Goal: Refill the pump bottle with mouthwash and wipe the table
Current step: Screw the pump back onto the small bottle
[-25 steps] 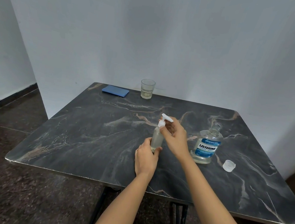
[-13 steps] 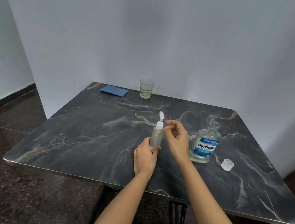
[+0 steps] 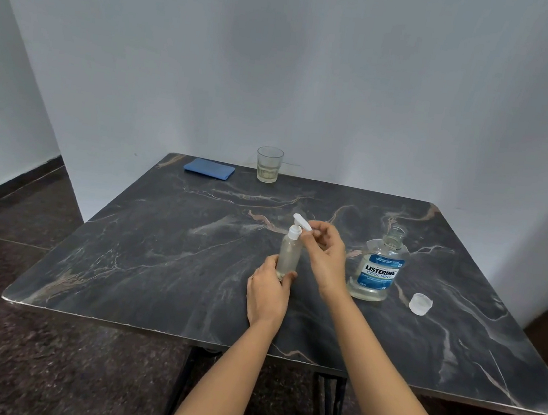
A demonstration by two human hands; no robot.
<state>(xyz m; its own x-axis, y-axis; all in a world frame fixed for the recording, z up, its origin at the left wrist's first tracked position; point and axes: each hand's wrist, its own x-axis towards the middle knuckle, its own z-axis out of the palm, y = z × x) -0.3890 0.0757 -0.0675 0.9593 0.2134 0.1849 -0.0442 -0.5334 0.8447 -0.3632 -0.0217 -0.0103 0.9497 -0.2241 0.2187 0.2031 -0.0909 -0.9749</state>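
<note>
Left hand (image 3: 267, 294) grips pump bottle (image 3: 289, 255) low; right hand (image 3: 326, 260) pinches its nozzle (image 3: 301, 222).

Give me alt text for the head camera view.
A person's left hand grips a small clear pump bottle upright on a dark marble table while the right hand pinches its white nozzle. An open Listerine bottle and a loose cap sit to the right; a glass and blue cloth sit at the far edge.
</note>
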